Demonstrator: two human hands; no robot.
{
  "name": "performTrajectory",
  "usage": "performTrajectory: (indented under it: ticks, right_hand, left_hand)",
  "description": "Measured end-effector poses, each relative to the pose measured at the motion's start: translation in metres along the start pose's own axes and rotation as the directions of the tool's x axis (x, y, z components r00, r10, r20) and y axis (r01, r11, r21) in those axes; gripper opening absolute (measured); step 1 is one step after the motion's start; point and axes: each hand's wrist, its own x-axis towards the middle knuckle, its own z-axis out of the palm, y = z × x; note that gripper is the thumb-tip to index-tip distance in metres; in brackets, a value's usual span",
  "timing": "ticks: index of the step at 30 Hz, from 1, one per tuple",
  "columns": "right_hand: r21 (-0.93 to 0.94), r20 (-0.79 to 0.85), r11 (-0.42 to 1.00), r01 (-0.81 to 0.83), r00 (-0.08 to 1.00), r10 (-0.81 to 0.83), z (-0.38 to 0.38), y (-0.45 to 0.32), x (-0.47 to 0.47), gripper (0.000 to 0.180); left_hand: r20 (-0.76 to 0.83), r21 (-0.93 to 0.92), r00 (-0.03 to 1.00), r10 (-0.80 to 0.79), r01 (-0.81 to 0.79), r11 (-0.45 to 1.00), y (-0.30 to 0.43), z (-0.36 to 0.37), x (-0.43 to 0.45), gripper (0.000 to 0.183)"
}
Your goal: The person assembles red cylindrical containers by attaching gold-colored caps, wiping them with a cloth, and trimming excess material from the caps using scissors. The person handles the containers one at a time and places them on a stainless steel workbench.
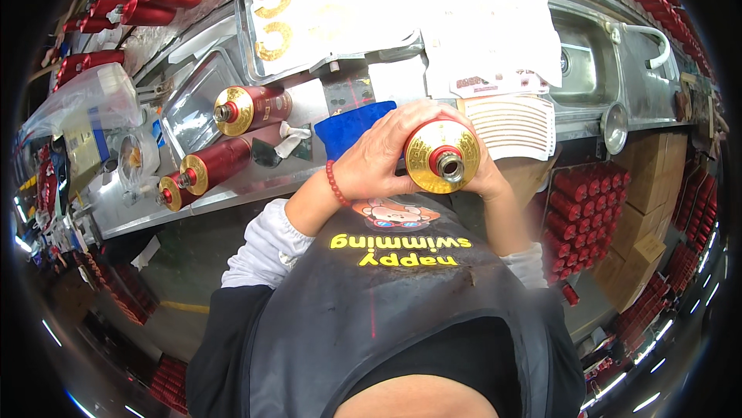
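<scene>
Both hands hold a red bottle with a gold ring-shaped label [418, 154] on its shoulder. Its uncapped metal neck points up toward me. My left hand [379, 154] wraps the bottle from the left, with a red bead bracelet at the wrist. On the other side, my right hand [488, 172] grips it, its fingers mostly hidden behind the bottle. A folded blue cloth [348, 128] lies on the steel bench just beyond my left hand. To the right, a sheet of narrow gold curved strips [513, 122] rests at the bench edge.
Red bottles with gold rings [217, 167] lie at the left. A steel tray [242, 41] carries a sheet with gold ring labels [273, 1]. Label sheets [487, 30] adjoin a steel sink [591, 64]. Stacked red bottles [582, 215] and cartons [643, 180] stand at the lower right.
</scene>
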Motion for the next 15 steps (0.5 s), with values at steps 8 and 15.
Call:
performTrajectory:
  ticks: [8,15]
  right_hand:
    - [-0.049,-0.011,0.998,0.026,1.000,-0.027,-0.003,-0.004,-0.003,0.089]
    - [-0.031,-0.012,0.999,-0.026,1.000,0.025,-0.002,0.008,-0.010,0.087]
  left_hand:
    - [-0.024,0.006,0.999,0.035,-0.035,0.999,0.000,0.005,-0.001,0.094]
    - [-0.023,-0.023,0.999,0.022,-0.023,0.999,0.003,0.007,0.002,0.094]
